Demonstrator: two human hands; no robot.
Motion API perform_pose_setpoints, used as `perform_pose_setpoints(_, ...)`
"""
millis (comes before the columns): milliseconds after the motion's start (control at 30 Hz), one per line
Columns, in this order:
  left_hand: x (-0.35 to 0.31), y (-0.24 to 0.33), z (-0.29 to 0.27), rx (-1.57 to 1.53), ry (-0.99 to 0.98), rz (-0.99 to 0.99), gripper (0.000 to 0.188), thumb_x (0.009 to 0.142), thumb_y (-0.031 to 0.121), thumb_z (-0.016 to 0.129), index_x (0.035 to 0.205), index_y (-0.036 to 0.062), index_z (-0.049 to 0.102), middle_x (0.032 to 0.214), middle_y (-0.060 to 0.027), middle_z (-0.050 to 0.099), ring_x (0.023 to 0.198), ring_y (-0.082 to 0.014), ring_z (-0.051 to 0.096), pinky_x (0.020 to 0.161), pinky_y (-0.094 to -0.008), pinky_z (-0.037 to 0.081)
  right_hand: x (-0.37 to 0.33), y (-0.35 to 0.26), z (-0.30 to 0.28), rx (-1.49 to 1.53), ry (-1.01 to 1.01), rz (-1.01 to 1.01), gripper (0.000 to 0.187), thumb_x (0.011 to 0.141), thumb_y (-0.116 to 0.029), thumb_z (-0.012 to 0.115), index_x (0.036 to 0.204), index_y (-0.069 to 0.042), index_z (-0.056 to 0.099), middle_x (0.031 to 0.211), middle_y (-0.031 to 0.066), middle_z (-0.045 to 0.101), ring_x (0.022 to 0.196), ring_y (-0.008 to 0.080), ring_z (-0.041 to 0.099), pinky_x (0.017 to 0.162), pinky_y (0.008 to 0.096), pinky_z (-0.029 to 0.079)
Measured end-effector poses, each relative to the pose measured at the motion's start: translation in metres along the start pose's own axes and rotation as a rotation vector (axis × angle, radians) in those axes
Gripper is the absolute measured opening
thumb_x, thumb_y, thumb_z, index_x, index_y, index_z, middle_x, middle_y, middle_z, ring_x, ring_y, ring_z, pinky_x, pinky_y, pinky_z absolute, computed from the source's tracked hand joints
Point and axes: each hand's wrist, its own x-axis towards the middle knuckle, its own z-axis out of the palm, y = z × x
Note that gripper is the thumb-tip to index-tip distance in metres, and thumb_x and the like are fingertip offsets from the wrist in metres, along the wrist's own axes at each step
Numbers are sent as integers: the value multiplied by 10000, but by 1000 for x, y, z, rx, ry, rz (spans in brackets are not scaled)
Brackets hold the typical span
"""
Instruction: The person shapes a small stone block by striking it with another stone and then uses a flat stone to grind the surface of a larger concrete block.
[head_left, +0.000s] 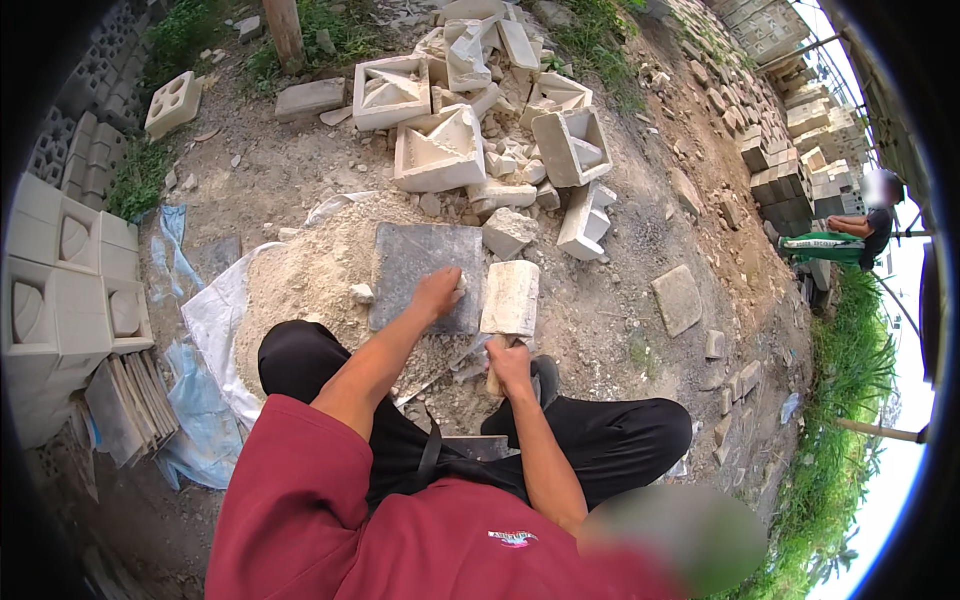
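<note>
My right hand is wrapped round the short handle of a mallet. The mallet's thick, pale block of a head points away from me, beside the right edge of a dark square slab. Over that slab, my left hand is closed, with a small pale stone piece showing at its fingertips. Another small lump lies at the slab's left edge. Heaped to the left is pale crushed grit, partly on a white sheet.
Broken moulded blocks are piled beyond the slab. Patterned blocks and thin boards stand at left, near blue plastic sheeting. A flat stone lies to the right. Far right, a person sits near stacked blocks.
</note>
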Motion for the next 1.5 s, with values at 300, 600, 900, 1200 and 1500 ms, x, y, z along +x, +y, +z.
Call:
perform_pose_setpoints(300,2,-1,4,-326,-18,-266,250,793,268,689,881,35,676,842,-165,677,778,-319,641,704,-404,496,-5,-12,-6,-31,21,-38,440,712,-271,706,887,122,618,659,166,655,517,224,658,513,352,521)
perform_pose_setpoints(600,2,28,-73,-261,-88,-233,278,835,271,664,963,24,668,897,-151,684,810,-287,652,732,-386,504,2,-28,24,-199,104,-318,425,704,-273,691,914,87,615,836,254,664,828,390,654,729,422,505)
perform_pose_setpoints(900,-45,134,-275,-270,234,110,381,887,307,643,1108,-1,617,1029,-191,663,961,-291,641,840,-373,494,32,-10,29,-261,9,-228,455,684,-252,678,1010,63,641,893,210,688,856,296,673,763,370,507)
perform_pose_setpoints(1200,-55,105,-277,53,4,106,568,890,421,603,1210,-46,550,1184,-250,592,1109,-382,565,955,-415,443,28,8,52,-280,100,-482,386,706,-229,670,979,44,649,834,210,672,805,320,658,693,376,504)
perform_pose_setpoints(1500,-60,91,-289,40,-30,71,628,898,447,579,1256,-64,509,1234,-258,563,1161,-374,537,998,-411,416,36,-7,52,-242,162,-361,330,716,-223,678,884,60,648,727,133,666,602,236,645,573,361,501)
